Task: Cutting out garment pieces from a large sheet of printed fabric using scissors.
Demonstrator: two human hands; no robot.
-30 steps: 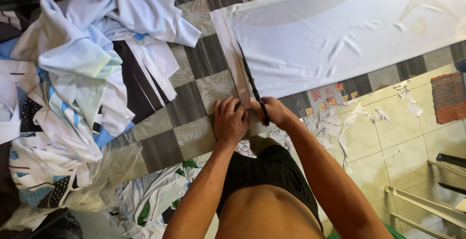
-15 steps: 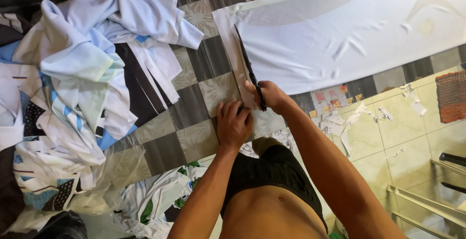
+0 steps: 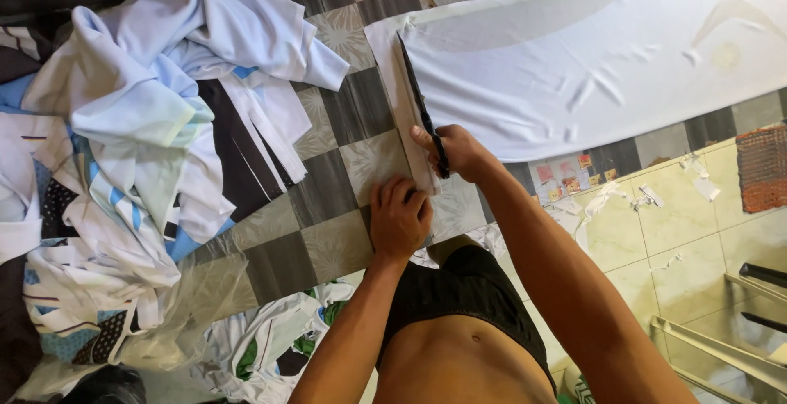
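Two hands work the white fabric spread on the tiled floor; left hand presses flat, fingers spread, on its edge; right hand grips scissors; cloth judged light, limp, slippery, best pinned near the cut.

Bright, even daylight, soft shadows (glare at top right), sharp focus

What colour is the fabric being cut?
White fabric, seen in the head view, with scissors in the right hand.
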